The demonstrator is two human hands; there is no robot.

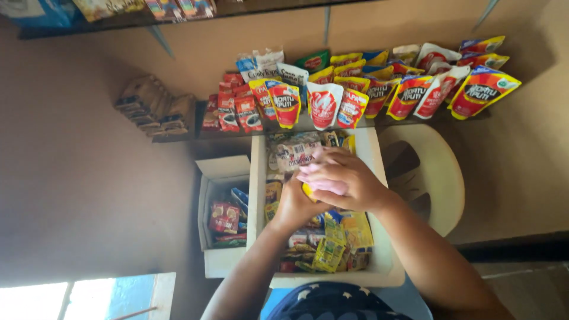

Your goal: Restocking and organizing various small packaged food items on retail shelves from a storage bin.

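Yellow packet, mostly hidden, sits pinched between your two hands just above the large white box of mixed sachets. Your right hand curls over the packet from above; your left hand closes on it from below. Left of the large box stands a smaller white box with red sachets; beyond it, a shelf of standing pouches; right of it, a cream plastic chair.
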